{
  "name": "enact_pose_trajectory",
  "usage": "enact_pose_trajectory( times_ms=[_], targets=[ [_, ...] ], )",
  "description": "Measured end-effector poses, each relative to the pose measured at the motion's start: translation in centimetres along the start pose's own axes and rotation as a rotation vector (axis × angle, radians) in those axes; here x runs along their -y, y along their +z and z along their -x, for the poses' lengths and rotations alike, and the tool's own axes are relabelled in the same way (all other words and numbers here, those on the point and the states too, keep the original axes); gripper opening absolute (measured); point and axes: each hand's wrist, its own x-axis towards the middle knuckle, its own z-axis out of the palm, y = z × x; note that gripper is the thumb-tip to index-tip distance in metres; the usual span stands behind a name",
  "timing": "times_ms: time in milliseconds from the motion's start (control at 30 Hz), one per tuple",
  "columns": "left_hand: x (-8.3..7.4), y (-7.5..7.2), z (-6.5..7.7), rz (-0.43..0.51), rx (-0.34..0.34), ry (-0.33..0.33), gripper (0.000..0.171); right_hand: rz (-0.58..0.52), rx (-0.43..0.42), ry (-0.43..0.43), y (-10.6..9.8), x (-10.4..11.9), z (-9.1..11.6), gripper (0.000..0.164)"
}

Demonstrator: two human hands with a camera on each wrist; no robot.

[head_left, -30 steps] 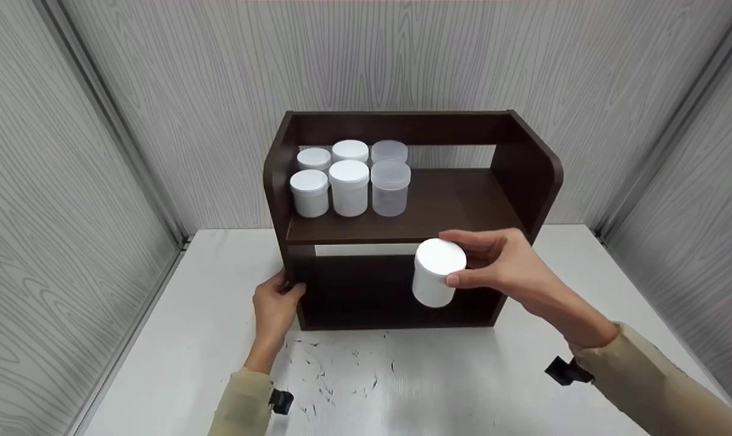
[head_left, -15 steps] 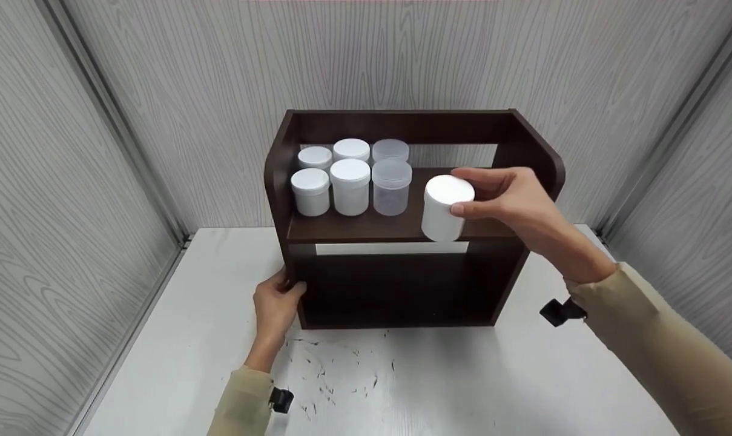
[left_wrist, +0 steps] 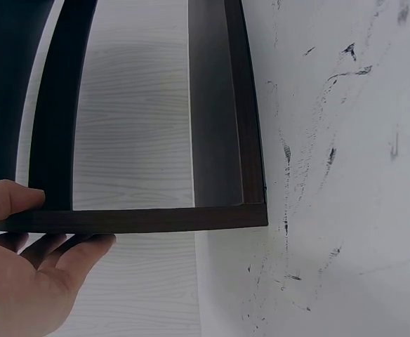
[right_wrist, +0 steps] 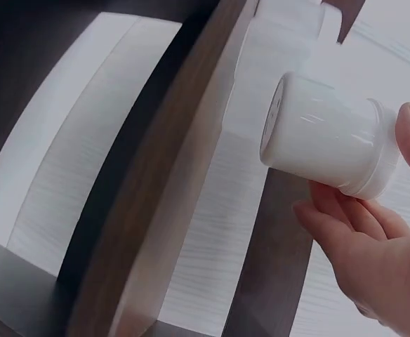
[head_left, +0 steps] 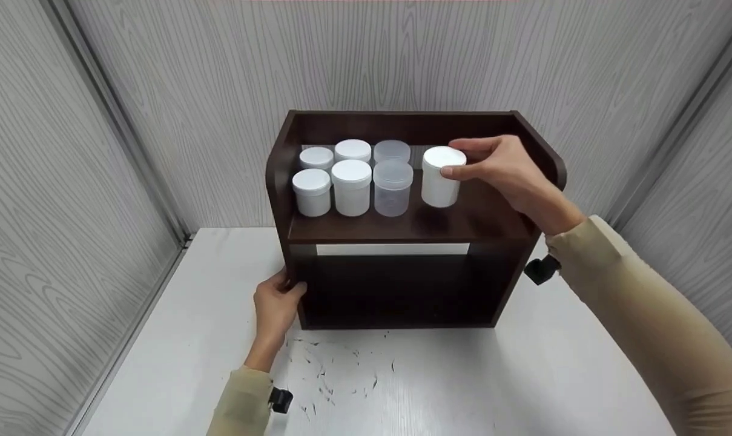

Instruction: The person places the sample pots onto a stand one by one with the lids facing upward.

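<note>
A white lidded jar (head_left: 440, 184) is held by my right hand (head_left: 511, 172) above the upper shelf board, thumb on one side and fingers on the other. In the right wrist view the jar (right_wrist: 324, 133) hangs clear of the board, its base showing. My left hand (head_left: 276, 306) grips the left side panel of the dark brown shelf (head_left: 402, 238), and the left wrist view has the thumb and fingers (left_wrist: 86, 256) on opposite faces of that panel. On the upper board, left of the held jar, stand several white jars (head_left: 352, 194) and two translucent jars (head_left: 392, 194).
Below the upper board, the lower compartment (head_left: 396, 290) shows a dark interior. The white table (head_left: 438, 375) has dark scuff marks in front of the shelf. Grey wood-grain panels (head_left: 220, 72) rise behind and at both sides.
My right hand has lifted the white jar from in front of the lower compartment, up and back over the upper board. The left hand has stayed on the side panel.
</note>
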Motion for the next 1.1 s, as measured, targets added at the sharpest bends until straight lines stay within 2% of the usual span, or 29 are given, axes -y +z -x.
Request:
enact_pose_trajectory(
  times_ms=[500, 667, 900, 1100],
  targets=[
    [0.1, 0.1, 0.0, 0.003, -0.02, -0.01, 0.048, -0.002, -0.028, 0.073, 1.0, -1.2, -2.7, 0.064],
    [0.3, -0.1, 0.0, -0.003, -0.015, -0.005, 0.048, 0.015, -0.017, 0.084, 1.5, -1.6, -3.0, 0.064],
    [0.4, -0.2, -0.1, -0.049, -0.012, 0.013, 0.045, -0.019, -0.001, 0.07, 2.1, -2.0, -3.5, 0.058],
    [0.4, -0.2, -0.2, -0.043, -0.02, 0.022, 0.042, -0.043, -0.015, 0.08, 2.3, -2.3, -3.6, 0.057]
  ],
)
